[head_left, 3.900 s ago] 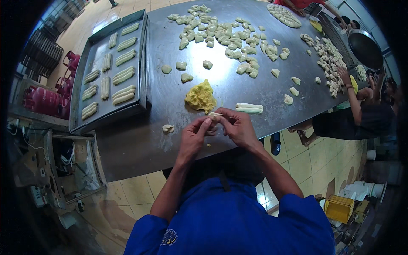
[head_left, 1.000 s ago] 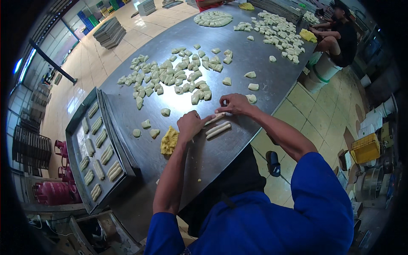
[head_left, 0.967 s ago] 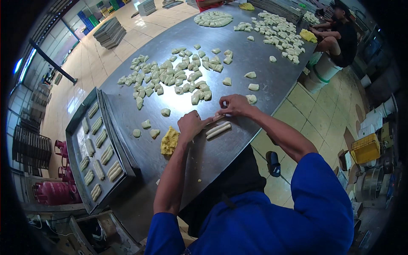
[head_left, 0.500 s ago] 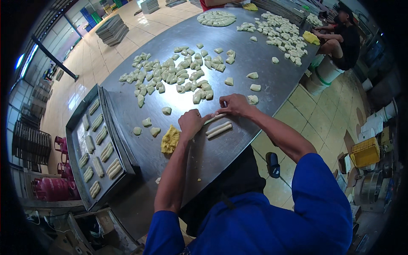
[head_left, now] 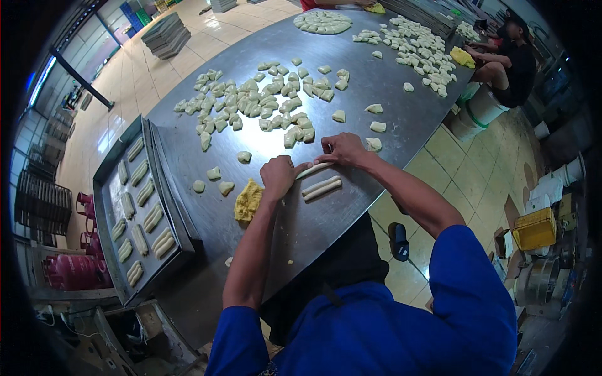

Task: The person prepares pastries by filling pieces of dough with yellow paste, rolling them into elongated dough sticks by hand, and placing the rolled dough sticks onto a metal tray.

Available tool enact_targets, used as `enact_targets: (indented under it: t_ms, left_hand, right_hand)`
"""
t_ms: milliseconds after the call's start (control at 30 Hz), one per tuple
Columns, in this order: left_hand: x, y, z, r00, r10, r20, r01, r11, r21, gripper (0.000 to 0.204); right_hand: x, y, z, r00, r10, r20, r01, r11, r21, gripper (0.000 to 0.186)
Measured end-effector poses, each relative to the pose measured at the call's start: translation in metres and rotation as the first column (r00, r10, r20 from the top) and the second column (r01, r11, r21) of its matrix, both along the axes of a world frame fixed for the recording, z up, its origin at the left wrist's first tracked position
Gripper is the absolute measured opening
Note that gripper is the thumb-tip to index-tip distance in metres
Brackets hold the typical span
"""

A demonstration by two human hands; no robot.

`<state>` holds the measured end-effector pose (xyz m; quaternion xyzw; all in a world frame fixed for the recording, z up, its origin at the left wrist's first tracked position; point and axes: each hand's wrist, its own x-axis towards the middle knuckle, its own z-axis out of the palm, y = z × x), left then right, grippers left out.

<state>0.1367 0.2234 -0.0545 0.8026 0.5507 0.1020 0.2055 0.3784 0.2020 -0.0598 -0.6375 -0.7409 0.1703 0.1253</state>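
Note:
Between my hands lies a thin pale dough strip (head_left: 315,170) on the metal table. My left hand (head_left: 278,175) is closed on its left end, thumb stretched along it. The fingers of my right hand (head_left: 342,150) are bent and pinch its right end. Just below, two rolled dough strips (head_left: 322,188) rest side by side. A lump of yellow filling or dough (head_left: 249,201) sits against my left forearm. Several small dough pieces (head_left: 243,157) lie loose left of my hands, and a few more dough pieces (head_left: 374,144) are near my right hand.
A metal tray (head_left: 182,247) with rows of shaped dough stands at the left. Farther off lie a heap of dough pieces (head_left: 251,103) and a round scored dough slab (head_left: 322,22). A seated co-worker (head_left: 517,62) handles yellow dough at the far right.
My hands stay on the strip, which now shows longer between them and lies slightly lower on its left. The whole view has shifted a little.

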Motion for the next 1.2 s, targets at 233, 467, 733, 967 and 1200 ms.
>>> enact_targets:
  t_ms: [233, 467, 733, 967, 1200]
  left_hand:
    - [-0.004, 0.002, 0.003, 0.999, 0.004, -0.038, -0.003, 0.999, 0.045, 0.072]
    - [-0.009, -0.005, 0.000, 1.000, -0.011, 0.012, 0.011, 1.000, -0.003, 0.053]
    - [-0.023, -0.032, 0.000, 0.891, -0.231, 0.392, 0.203, 0.973, 0.111, 0.041]
    - [-0.036, -0.039, 0.005, 0.866, -0.246, 0.434, 0.243, 0.968, 0.064, 0.035]
    - [-0.033, -0.049, -0.006, 0.910, -0.353, 0.217, 0.372, 0.927, -0.053, 0.026]
  right_hand:
    - [-0.001, -0.001, 0.003, 1.000, -0.025, 0.009, 0.024, 0.998, 0.053, 0.064]
    - [-0.001, 0.000, 0.016, 0.979, -0.088, -0.186, 0.049, 0.977, -0.208, 0.051]
    - [-0.006, -0.037, -0.002, 0.958, 0.254, -0.132, -0.221, 0.949, 0.227, 0.020]
    - [-0.009, -0.052, 0.038, 0.944, 0.057, -0.326, -0.107, 0.985, -0.135, 0.020]
    - [0.004, -0.060, -0.017, 0.943, 0.231, -0.239, -0.231, 0.973, 0.029, 0.017]
